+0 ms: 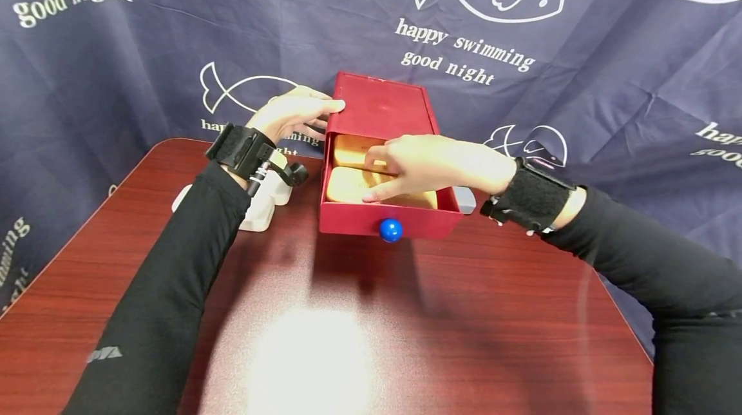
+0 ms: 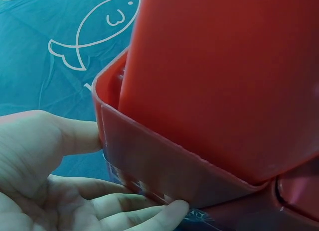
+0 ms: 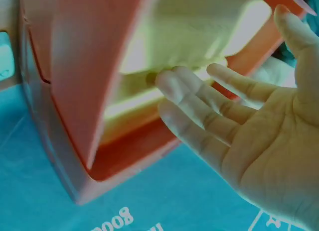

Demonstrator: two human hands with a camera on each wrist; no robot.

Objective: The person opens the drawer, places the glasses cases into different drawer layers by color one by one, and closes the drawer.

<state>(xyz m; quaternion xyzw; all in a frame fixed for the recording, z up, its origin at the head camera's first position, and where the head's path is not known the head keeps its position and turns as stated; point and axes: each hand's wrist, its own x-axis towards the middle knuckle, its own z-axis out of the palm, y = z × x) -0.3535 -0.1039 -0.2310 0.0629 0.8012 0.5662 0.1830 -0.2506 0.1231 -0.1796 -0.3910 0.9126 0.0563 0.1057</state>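
Note:
A red drawer box [image 1: 382, 106] stands at the far middle of the table. Its drawer [image 1: 353, 221], with a blue knob [image 1: 391, 230], is pulled out toward me. Two tan blocks lie in the drawer, one at the front [image 1: 346, 187] and one behind it [image 1: 350, 149]. My left hand [image 1: 292, 115] presses the box's left wall, thumb at the top edge; the left wrist view shows its thumb and straight fingers [image 2: 149, 213] against the red wall [image 2: 164, 161]. My right hand [image 1: 429, 164] reaches over the drawer, its extended fingers [image 3: 189, 91] touching the tan block [image 3: 189, 37].
White objects [image 1: 261, 212] sit on the table just left of the box, under my left wrist. A grey item [image 1: 466, 199] peeks out at the box's right side. The dark wooden table [image 1: 406, 325] stretches toward me. A navy fish-print cloth [image 1: 174, 15] hangs behind.

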